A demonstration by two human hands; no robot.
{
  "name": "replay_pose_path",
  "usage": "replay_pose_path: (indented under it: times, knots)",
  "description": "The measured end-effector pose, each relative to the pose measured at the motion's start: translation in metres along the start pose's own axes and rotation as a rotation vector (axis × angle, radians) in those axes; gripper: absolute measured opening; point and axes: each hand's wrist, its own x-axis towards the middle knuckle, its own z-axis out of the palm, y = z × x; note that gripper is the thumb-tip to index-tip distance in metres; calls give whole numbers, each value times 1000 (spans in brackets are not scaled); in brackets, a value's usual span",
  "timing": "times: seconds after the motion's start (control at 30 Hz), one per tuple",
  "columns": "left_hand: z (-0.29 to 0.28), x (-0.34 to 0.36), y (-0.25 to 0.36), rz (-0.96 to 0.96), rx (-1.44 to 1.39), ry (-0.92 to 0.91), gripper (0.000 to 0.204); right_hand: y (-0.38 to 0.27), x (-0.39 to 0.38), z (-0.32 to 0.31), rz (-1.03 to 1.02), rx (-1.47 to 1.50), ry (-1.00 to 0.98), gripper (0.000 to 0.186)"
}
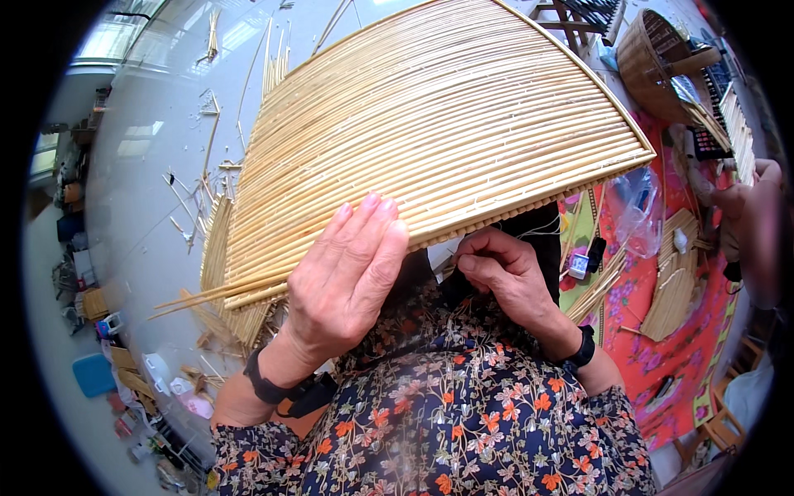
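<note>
A mat of parallel pale reed sticks [430, 99] with a framed edge spans the upper middle, over my lap. My left hand [347, 273] lies on its lower left part, fingers extended and close together, near some loose sticks [186, 305] jutting out leftward. Just below the mat's near edge, my right hand [504, 281] is closed in a pinch; what it holds is too small or hidden to make out. Thin pale threads [538, 230] show beside that hand, under the edge.
Stick bundles [215, 248] and scraps lie on the pale floor at left. At right are a red floral cloth [662, 380] with sticks, a plastic bag [637, 211] and a wicker basket [649, 62]. Another person's hand [732, 207] grips a slatted piece at the far right.
</note>
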Motion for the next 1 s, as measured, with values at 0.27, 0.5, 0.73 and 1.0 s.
replay_pose_path:
  times: [0.27, 0.5, 0.73, 1.0]
  knots:
    - [-7, 8, -5, 4, 20, 40, 38, -11, 14, 8, 42, 97, -12, 12]
    - [-20, 20, -7, -22, 13, 81, 37, -18, 26, 4, -219, -38, 65, 9]
    - [-31, 28, -10, -94, -63, 117, 42, -32, 36, 13, -398, -113, 11, 8]
    - [-40, 29, -18, -159, -129, 129, 51, -50, 51, 32, -575, -174, 21, 8]
